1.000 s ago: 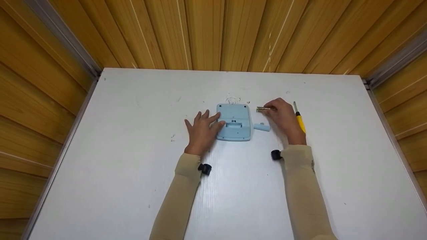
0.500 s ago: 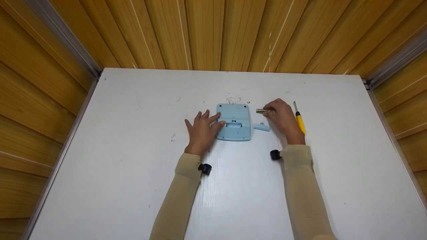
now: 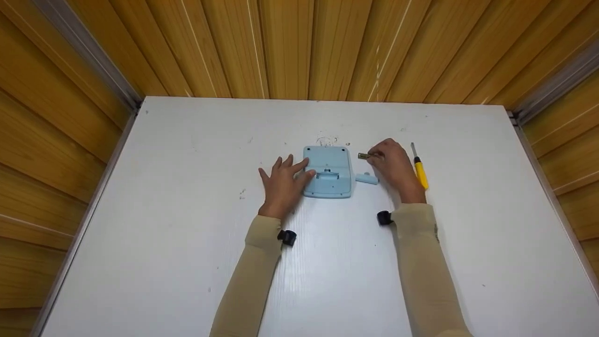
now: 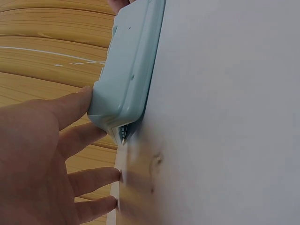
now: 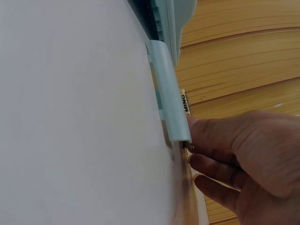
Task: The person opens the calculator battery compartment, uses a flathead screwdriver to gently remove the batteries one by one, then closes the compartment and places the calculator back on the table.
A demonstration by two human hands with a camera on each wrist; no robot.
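Note:
A light blue calculator (image 3: pixel 327 161) lies face down on the white table, its battery compartment (image 3: pixel 328 175) uncovered. My left hand (image 3: pixel 283 187) rests at its left side with fingers spread; thumb and index finger touch the casing (image 4: pixel 124 65), and the other fingertips reach the table. Between thumb and fingers, my right hand (image 3: pixel 395 164) pinches a small cylindrical battery (image 3: pixel 363 156), right of the calculator. Part of the lettering on the battery (image 5: pixel 186 102) shows in the right wrist view. Just in front of that hand lies the loose light blue battery cover (image 3: pixel 367 178).
A screwdriver (image 3: pixel 420 173) with a yellow and black handle lies to the right of my right hand. The white table (image 3: pixel 154 210) carries small dark marks and ends at a wood-panelled wall (image 3: pixel 290 47) at the back.
My right hand has shifted slightly left with the battery, whose angle has changed a little. The left hand, calculator, cover and screwdriver stay where they were.

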